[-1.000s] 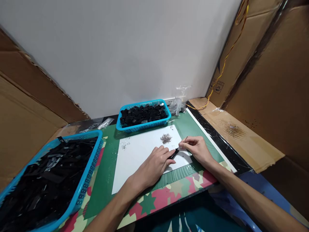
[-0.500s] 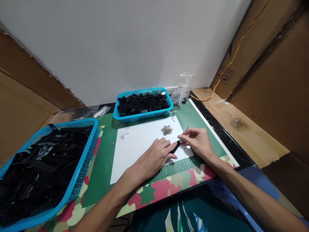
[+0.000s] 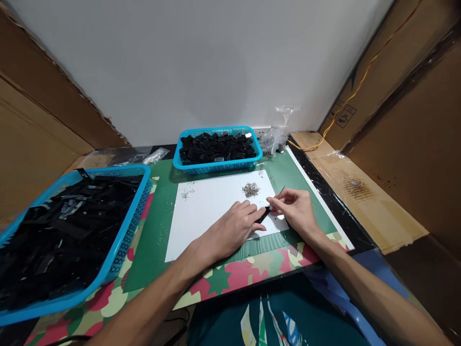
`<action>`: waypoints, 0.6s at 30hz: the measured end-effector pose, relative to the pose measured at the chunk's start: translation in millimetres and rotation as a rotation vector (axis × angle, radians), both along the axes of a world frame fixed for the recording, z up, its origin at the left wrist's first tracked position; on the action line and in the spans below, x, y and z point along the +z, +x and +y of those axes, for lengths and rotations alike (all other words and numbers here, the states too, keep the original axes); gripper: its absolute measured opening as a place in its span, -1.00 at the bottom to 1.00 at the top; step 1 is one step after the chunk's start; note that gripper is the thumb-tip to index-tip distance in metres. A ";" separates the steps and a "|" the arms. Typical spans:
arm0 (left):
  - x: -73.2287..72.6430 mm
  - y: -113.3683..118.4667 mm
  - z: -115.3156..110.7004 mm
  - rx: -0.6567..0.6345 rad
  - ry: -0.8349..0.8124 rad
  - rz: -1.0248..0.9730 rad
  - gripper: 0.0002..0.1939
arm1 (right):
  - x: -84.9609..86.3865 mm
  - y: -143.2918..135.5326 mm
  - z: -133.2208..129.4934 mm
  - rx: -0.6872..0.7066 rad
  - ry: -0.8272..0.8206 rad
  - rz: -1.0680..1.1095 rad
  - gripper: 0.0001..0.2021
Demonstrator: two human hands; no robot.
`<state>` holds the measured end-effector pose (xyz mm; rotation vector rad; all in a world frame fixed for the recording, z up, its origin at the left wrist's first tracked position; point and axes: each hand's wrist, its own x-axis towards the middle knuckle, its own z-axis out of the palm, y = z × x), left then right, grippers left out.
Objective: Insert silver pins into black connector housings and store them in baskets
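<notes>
My left hand lies on the white sheet, thumb and fingers closed on a small flat black piece. At the far end of that piece, my right hand pinches a thin metal tool that looks like tweezers, its shaft sticking up past the fingers. Its working tip and the contact with the black piece are hidden by my fingertips. Just beyond the hands is a pile of tiny metal parts. A smaller scatter of silvery bits lies at the sheet's left.
A blue basket of small black pieces stands at the back; a larger blue basket of black strips is at left. Clear plastic bags lie by the wall. Cardboard walls flank the green mat.
The camera view has shifted slightly. Both hands keep nearly the same place and hold on the black piece and the metal tool.
</notes>
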<state>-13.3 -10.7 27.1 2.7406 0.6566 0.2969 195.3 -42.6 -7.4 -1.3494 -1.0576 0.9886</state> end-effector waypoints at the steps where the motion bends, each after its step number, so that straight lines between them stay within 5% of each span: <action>1: 0.9 -1.2 -0.2 0.020 0.000 -0.014 -0.63 | 0.7 -0.9 -1.2 0.002 0.013 0.006 -0.63; 6: 10.1 -14.9 7.5 0.216 -0.053 -0.195 -0.58 | 4.4 0.3 -6.9 -0.087 0.121 -0.016 -0.70; 11: 35.1 -31.2 35.0 0.554 -0.061 -0.476 -0.60 | 3.6 3.8 -13.7 0.016 0.138 -0.106 -0.72; 15: 66.1 -43.6 81.2 0.805 0.058 -0.620 -0.69 | -2.0 1.7 -21.6 0.163 0.256 -0.364 -0.80; 18: 84.1 -57.7 129.5 0.931 0.158 -0.547 -0.73 | -9.2 0.0 -24.9 0.284 0.435 -0.551 -0.87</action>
